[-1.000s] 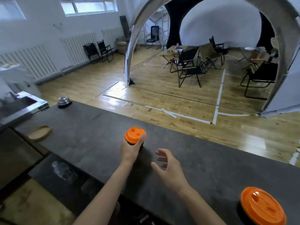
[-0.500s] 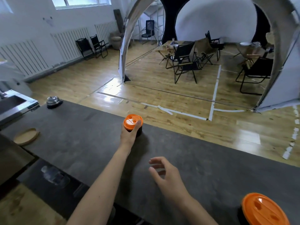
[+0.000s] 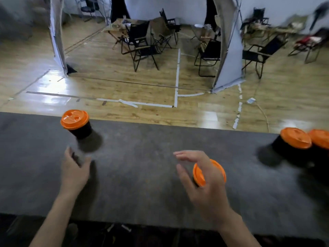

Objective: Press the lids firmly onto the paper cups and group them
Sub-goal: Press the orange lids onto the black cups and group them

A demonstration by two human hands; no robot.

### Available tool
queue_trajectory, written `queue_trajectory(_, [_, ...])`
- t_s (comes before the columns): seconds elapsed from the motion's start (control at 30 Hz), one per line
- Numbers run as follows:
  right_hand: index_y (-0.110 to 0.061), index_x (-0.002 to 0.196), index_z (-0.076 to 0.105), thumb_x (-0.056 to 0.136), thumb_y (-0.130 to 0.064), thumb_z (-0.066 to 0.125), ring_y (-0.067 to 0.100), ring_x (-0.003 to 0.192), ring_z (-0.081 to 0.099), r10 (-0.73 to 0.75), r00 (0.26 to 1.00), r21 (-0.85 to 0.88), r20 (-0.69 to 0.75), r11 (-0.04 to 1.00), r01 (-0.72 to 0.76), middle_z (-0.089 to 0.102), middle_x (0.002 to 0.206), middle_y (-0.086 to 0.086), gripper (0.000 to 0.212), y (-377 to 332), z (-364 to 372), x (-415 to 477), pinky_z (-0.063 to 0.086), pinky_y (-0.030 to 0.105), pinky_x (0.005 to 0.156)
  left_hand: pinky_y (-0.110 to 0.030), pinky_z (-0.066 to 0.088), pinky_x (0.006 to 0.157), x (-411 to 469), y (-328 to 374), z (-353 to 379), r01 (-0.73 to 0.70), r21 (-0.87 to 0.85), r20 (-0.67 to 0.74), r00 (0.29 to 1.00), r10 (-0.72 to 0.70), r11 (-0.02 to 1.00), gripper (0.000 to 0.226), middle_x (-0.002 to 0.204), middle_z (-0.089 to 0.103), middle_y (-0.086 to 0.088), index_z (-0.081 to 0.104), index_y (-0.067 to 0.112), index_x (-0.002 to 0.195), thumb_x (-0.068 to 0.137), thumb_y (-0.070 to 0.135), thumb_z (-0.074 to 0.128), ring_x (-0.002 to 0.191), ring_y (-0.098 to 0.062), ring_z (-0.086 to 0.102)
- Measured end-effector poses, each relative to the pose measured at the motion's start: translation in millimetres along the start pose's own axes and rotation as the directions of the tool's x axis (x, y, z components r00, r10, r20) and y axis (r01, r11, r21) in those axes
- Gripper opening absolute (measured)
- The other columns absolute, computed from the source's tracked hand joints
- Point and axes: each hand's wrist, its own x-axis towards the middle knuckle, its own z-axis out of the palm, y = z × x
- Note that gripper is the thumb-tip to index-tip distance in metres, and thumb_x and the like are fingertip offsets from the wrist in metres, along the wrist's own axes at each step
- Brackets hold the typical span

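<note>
- Left hand (image 3: 74, 169): lower left of the frame, above the dark counter (image 3: 142, 175). Fingers are loosely apart and hold nothing.
- Far cup (image 3: 78, 124): black body with its orange lid seated. It stands at the left of the frame near the counter's far edge, just beyond the left hand and untouched.
- Right hand (image 3: 201, 179): lower centre-right. Thumb and fingers are spread apart around the near cup (image 3: 218, 169). Blur prevents confirming contact.
- Near cup: orange lid on, body mostly hidden by the hand.
- Inner right cup (image 3: 294, 138) and outer right cup (image 3: 320, 140): at the right edge, lids on, just beside each other.
- Folding chairs (image 3: 140, 41): upper centre, on the wooden floor.
</note>
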Motion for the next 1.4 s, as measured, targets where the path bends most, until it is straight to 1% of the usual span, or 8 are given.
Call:
queue_trajectory(0.13, [-0.017,0.146,0.044,0.077,-0.068,0.074,0.013,0.141,0.045,0.205,0.974,-0.112,-0.097,0.97,-0.216,0.046,0.151,-0.006,0.091,52,-47,-30,0.036,0.024,0.115,-0.051,0.016,0.126,-42,-9,20,-0.21,0.41,0.088,0.978,0.19,0.888,0.057,0.159,0.035,-0.026,0.039,-0.006,0.149,0.102,0.02,0.057,0.151,-0.039,0.025])
queue_trajectory(0.3, [-0.042,0.149,0.025,0.045,-0.076,0.089,-0.003,0.14,0.041,0.422,0.906,0.059,0.029,0.904,-0.423,0.04,0.15,-0.032,0.127,89,-37,-59,0.036,0.02,0.115,-0.049,0.019,0.125,-85,15,64,-0.502,0.225,0.283,0.854,0.437,0.835,0.038,0.151,0.049,-0.016,0.059,0.001,0.135,0.1,0.017,0.061,0.146,-0.032,0.038])
queue_trajectory(0.4, [-0.038,0.145,0.031,0.046,-0.065,0.094,-0.007,0.126,0.052,0.446,0.894,0.093,0.035,0.889,-0.448,0.051,0.131,-0.041,0.12,95,-18,-61,0.039,0.01,0.104,-0.044,0.031,0.123,-113,49,102,-0.54,-0.071,0.416,0.748,0.517,0.839,0.043,0.143,0.058,0.001,0.063,0.014,0.132,0.102,0.039,0.046,0.14,-0.016,0.048])
queue_trajectory(0.57, [-0.032,0.13,0.045,0.059,-0.033,0.1,0.004,0.118,0.062,0.391,0.92,0.064,0.02,0.918,-0.392,0.062,0.124,-0.025,0.089,106,-14,-65,0.049,0.022,0.099,-0.026,0.046,0.106,-158,115,153,-0.09,-0.504,0.63,0.642,0.437,0.859,0.047,0.123,0.072,0.003,0.067,0.016,0.126,0.103,0.045,0.038,0.121,-0.007,0.063])
queue_trajectory(0.73, [-0.022,0.125,0.052,0.057,-0.04,0.101,0.013,0.113,0.065,0.372,0.928,0.077,-0.003,0.926,-0.371,0.065,0.119,-0.008,0.085,105,-12,-63,0.051,0.025,0.093,-0.034,0.051,0.096,-167,114,166,0.016,-0.596,0.593,0.683,0.426,0.803,0.065,0.106,0.073,-0.017,0.071,0.0,0.105,0.098,0.055,0.038,0.102,-0.019,0.068])
queue_trajectory(1.1, [-0.024,0.126,0.054,0.06,-0.031,0.1,0.001,0.112,0.063,0.393,0.918,0.032,0.05,0.918,-0.395,0.064,0.118,-0.024,0.08,111,-11,-64,0.048,0.018,0.093,-0.034,0.045,0.108,-166,108,169,0.052,-0.608,0.61,0.669,0.425,0.792,0.053,0.124,0.073,-0.005,0.069,0.01,0.123,0.105,0.038,0.028,0.122,-0.02,0.064])
queue_trajectory(1.27, [-0.03,0.139,0.048,0.069,-0.031,0.096,0.004,0.127,0.057,0.352,0.911,0.009,0.213,0.932,-0.362,0.06,0.132,-0.022,0.084,113,-18,-63,0.045,0.02,0.104,-0.029,0.045,0.107,-161,111,164,0.063,-0.625,0.623,0.64,0.449,0.778,0.055,0.13,0.07,-0.006,0.066,0.005,0.129,0.103,0.034,0.027,0.124,-0.021,0.063])
queue_trajectory(1.4, [-0.033,0.123,0.05,0.054,-0.034,0.102,-0.002,0.111,0.063,0.4,0.909,0.016,0.12,0.914,-0.404,0.066,0.117,-0.017,0.086,109,-13,-64,0.047,0.014,0.09,-0.044,0.045,0.109,-162,106,167,0.037,-0.64,0.576,0.684,0.447,0.768,0.055,0.124,0.072,-0.008,0.068,0.012,0.129,0.103,0.044,0.03,0.119,-0.025,0.065])
